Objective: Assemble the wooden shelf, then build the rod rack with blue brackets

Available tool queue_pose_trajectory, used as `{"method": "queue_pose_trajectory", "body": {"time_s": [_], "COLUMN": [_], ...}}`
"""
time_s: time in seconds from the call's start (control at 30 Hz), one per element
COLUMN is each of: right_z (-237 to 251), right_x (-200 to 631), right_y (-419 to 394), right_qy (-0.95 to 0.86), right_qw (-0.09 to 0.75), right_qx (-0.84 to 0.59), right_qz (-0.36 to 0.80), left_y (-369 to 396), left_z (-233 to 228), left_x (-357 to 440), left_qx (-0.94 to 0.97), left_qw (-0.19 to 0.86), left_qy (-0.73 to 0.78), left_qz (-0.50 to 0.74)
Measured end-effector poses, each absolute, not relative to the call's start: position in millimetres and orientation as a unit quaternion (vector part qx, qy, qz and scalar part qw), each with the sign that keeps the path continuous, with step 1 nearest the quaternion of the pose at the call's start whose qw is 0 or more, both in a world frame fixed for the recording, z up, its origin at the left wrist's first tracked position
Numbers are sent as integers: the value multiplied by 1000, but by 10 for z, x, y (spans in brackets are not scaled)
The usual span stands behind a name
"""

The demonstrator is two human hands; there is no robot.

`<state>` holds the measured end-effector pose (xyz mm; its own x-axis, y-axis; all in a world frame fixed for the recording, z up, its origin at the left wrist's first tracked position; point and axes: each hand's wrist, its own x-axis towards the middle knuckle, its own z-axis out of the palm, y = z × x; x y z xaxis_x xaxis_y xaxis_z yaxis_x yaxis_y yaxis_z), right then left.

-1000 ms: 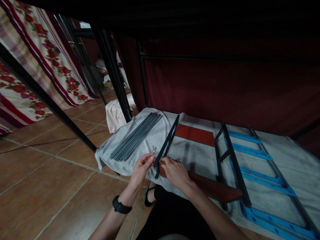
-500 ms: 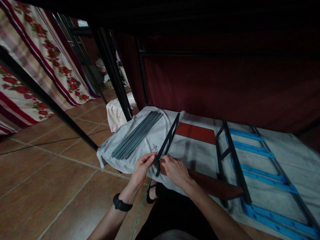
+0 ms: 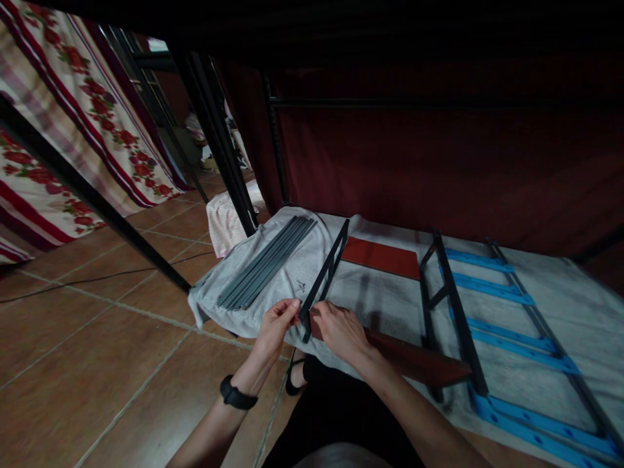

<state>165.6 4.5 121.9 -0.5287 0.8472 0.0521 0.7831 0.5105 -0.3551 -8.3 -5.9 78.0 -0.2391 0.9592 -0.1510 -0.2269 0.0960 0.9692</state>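
The near reddish-brown flat board [image 3: 414, 359] sat along the near edge of a rumpled grey cloth [image 3: 578, 292], between two dark metal side frames. Its left end met the near end of the left black metal side frame [image 3: 324, 268], and its right end reached the right black metal side frame [image 3: 459, 309]. A far orange-red rectangular board [image 3: 380, 258] spanned the two frames farther back, parallel to the first.

The right hand [image 3: 340, 330] had its fingers bent over the left end of the near board, touching it; whether it gripped the board could not be told. The left hand [image 3: 277, 328], just outside the left frame, had thumb and fingertips pinched together beside its near end; anything small between them could not be made out. A black wristband [image 3: 238, 394] circled the left wrist.

To the left on the cloth lay a bundle of slim grey rods [image 3: 268, 263], side by side. To the right, beyond the right frame, were flat blue strips [image 3: 492, 288] bridging dark bars.
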Motion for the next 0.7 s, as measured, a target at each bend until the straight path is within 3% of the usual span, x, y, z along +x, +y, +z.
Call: {"method": "queue_pose_trajectory", "body": {"time_s": [0.17,0.7], "right_z": [1222,1181], "right_x": [1659,1660], "right_y": [42,47], "right_qy": [-861,-864], "right_qw": [115,135], "right_qx": [-473,-464], "right_qz": [148,140], "left_y": [-47,-32], "left_z": [814,767], "left_x": [-90,-109], "left_qx": [399,363], "left_qw": [468,517], "left_qy": [550,530], "left_qz": [565,566]}}
